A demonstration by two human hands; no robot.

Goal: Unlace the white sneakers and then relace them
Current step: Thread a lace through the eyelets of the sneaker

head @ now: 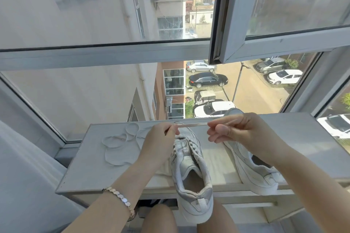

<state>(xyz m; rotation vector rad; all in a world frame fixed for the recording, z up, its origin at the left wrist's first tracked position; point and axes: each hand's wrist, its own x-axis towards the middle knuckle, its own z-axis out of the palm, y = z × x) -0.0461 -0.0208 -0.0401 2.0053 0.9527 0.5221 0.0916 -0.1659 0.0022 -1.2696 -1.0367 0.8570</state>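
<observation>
- We hold a flat white lace [193, 124] stretched level between both hands, above the toe end of the middle sneaker.
- Left hand [161, 134]: thumb and forefinger pinch the left end of the stretched span; the other fingers are curled under.
- Right hand [238, 130]: thumb and forefinger pinch the right end of the span; the remaining fingers are loosely extended below it.
- Middle sneaker [191, 172]: white, upright on the desk [91, 166], toe pointing to the window and heel overhanging the near edge above our knees. Its tongue and eyelet rows are exposed.
- Second sneaker [250, 168]: white, just to the right of the first and apart from it, tilted on its side, partly hidden by our right hand and forearm.
- Loose lace [117, 142]: white, lying in coils on the left part of the desk, running towards the left hand. We cannot tell whether it joins the held span behind that hand.
- A metal bracelet [121, 198] sits on the left wrist.
- Beyond the desk, the window frame [113, 53] overlooks parked cars [208, 79].
</observation>
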